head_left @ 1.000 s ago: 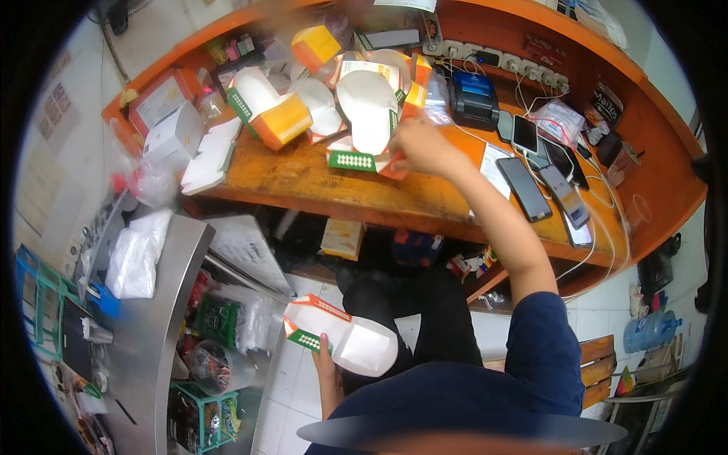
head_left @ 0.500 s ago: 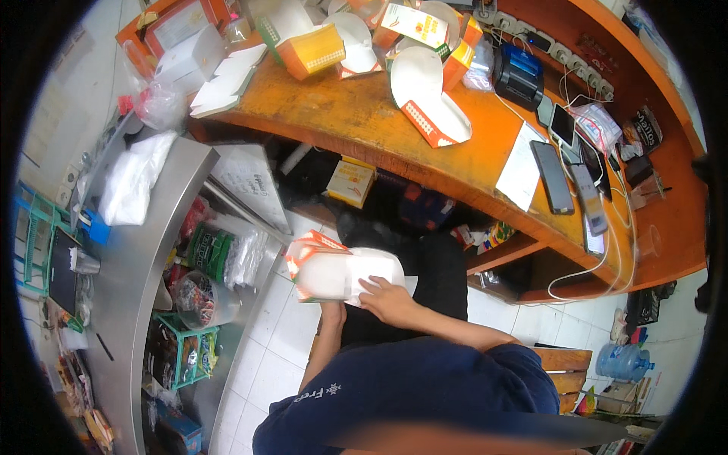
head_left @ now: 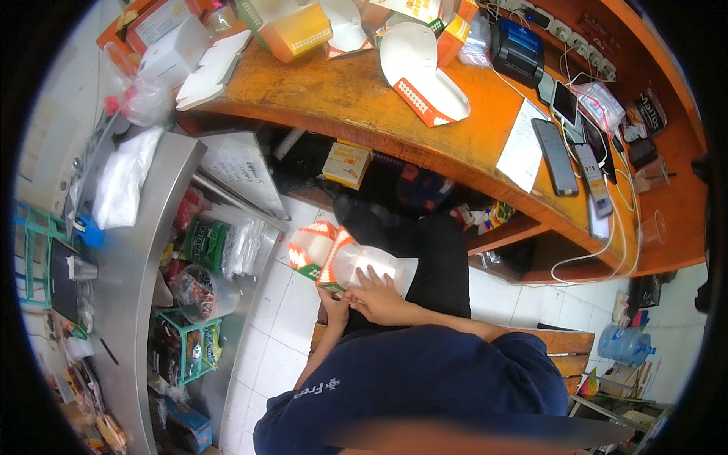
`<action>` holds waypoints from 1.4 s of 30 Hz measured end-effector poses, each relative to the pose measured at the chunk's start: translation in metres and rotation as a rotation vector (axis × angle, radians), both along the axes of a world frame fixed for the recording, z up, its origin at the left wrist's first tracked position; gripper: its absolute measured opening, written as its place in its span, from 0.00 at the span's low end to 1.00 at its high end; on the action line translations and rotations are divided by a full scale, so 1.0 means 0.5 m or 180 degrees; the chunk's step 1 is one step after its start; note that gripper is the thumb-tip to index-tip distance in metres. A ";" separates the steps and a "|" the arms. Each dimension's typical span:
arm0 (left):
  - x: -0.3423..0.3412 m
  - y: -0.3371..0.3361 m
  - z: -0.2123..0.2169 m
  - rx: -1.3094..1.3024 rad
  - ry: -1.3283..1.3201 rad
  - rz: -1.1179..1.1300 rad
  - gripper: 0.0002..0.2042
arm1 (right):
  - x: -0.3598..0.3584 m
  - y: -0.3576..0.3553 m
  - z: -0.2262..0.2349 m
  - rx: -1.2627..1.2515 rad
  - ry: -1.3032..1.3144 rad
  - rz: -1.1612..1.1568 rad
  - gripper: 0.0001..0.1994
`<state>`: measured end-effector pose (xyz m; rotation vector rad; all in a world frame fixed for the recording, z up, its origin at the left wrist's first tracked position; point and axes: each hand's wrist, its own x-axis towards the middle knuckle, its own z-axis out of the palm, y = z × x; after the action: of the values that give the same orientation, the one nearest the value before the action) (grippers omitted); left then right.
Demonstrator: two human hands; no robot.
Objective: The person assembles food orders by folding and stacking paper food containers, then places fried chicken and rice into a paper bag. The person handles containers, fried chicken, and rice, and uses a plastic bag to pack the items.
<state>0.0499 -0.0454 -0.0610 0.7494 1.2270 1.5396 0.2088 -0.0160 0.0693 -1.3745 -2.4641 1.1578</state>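
Observation:
A flat cardboard food box [head_left: 345,262], white inside with orange and green print, rests over my lap. My left hand [head_left: 334,305] grips its near lower edge from below. My right hand [head_left: 377,296] lies on top of the white panel, fingers pressed onto it. Both hands touch each other at the box's near corner. On the orange wooden counter [head_left: 356,98] ahead lies another box of the same kind, opened out [head_left: 421,72], and several folded ones stand at the far edge [head_left: 296,26].
Phones [head_left: 557,155] and cables lie on the counter's right side beside a paper slip [head_left: 523,144]. A steel table [head_left: 140,250] with plastic bags stands on my left, with packed shelves below. A water jug [head_left: 626,345] sits at lower right. White tiled floor lies beneath.
My right hand has left the boxes on the counter and come down onto the box in my lap. The view has tilted down toward my lap.

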 end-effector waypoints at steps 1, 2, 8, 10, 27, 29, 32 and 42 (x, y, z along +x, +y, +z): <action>0.001 0.003 0.009 -0.0204 -0.0041 0.0090 0.47 | 0.002 -0.003 -0.013 -0.0038 -0.0078 0.0134 0.19; 0.000 0.012 0.020 -0.0172 0.0001 0.0214 0.36 | 0.006 -0.005 -0.028 -0.0032 -0.0034 0.0296 0.22; -0.011 0.101 0.126 -0.0548 -0.1424 0.0285 0.19 | 0.046 0.026 -0.043 -0.0298 0.0572 0.0656 0.33; -0.012 0.123 0.152 -0.0589 -0.1304 0.0230 0.21 | 0.057 0.058 0.022 -0.0358 0.0444 0.0778 0.28; 0.014 0.085 0.184 -0.0658 -0.0646 -0.0039 0.16 | 0.070 0.807 0.411 0.1964 0.3093 -0.4695 0.41; 0.019 0.085 0.183 -0.0544 -0.0608 -0.0112 0.17 | 0.078 0.813 0.420 0.1222 0.3809 -0.4433 0.33; 0.010 0.089 0.172 -0.0623 -0.0609 -0.0083 0.17 | 0.082 0.711 0.412 0.0472 0.4363 -0.3308 0.12; -0.046 0.122 0.134 -0.1191 -0.3369 -0.1943 0.31 | 0.087 0.038 0.088 0.1689 0.0414 0.1442 0.19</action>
<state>0.0267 0.0156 0.0059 -0.0161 0.3848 0.9024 0.2524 0.0029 0.1132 -0.6025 -2.7710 0.5375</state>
